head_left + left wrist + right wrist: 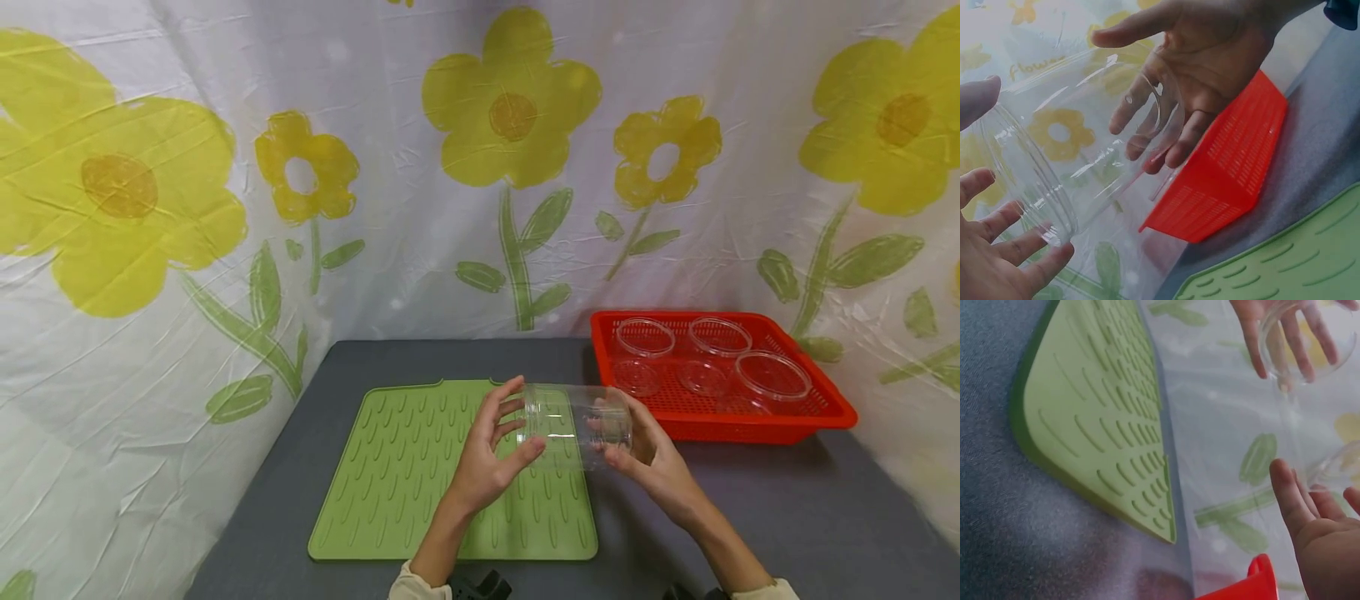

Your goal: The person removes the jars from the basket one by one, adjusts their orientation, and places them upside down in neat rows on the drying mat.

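Note:
A clear jar [570,408] lies sideways in the air between my two hands, above the right part of the green mat. My left hand [483,462] holds its ridged mouth end, with the thumb in front and the fingers behind. At the smooth base end, my right hand [663,475] holds the jar between thumb and fingers. Through the glass of the jar [1091,144], some right-hand fingers show in the left wrist view. The right wrist view catches only part of the jar [1307,340], at its upper right edge.
The green ridged drying mat [397,475] lies on the grey table [765,500]. To the right, a red perforated basket [738,431] holds three clear jars [772,379] standing upright. A flower-printed curtain [405,208] hangs behind the table.

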Motion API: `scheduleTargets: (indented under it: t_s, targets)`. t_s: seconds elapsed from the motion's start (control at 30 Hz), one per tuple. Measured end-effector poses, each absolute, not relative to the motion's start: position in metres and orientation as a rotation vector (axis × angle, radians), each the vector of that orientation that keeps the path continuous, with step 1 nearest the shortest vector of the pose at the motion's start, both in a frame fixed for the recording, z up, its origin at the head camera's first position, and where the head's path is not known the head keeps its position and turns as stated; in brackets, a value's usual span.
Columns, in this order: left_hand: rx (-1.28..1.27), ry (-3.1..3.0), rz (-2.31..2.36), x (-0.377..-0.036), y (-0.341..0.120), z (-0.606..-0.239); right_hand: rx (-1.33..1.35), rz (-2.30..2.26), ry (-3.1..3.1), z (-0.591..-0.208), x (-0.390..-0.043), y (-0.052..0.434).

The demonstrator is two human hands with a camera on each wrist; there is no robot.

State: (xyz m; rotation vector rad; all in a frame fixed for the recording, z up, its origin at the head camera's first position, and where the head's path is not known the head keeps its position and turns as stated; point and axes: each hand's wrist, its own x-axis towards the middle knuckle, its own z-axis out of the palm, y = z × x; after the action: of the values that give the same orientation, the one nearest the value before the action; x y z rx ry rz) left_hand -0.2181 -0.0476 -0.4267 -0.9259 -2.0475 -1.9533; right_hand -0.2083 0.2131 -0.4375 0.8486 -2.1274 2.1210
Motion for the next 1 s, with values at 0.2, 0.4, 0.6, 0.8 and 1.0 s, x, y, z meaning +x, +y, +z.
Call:
scheduleTargets:
  t_s: [0.2, 0.4, 0.6, 0.8, 1.0]
  targets:
    - [-0.888, -2.108, -1.926, -0.220, -0.050, -0.427, 0.779, 2.036, -2.176, -0.434, -0.210, 0.211]
    - [-0.826, -2.270, -1.671, -0.221, -0.053, -0.423, 0.669, 1.836, -2.301, -0.431, -0.212, 0.208]
    - [-0.867, -2.379, -1.356, -0.220, -0.049, -0.415, 0.617, 1.693, -2.387, -0.431, -0.215, 0.203]
    - [-0.905, -2.411, -1.110, -0.221, -0.043, -0.414, 0.597, 1.539, -2.435, -0.429, -0.216, 0.197]
    - [-0.929, -2.455, -0.996, -0.220, -0.041, -0.419, 0.650, 1.469, -2.415, -0.429, -0.214, 0.192]
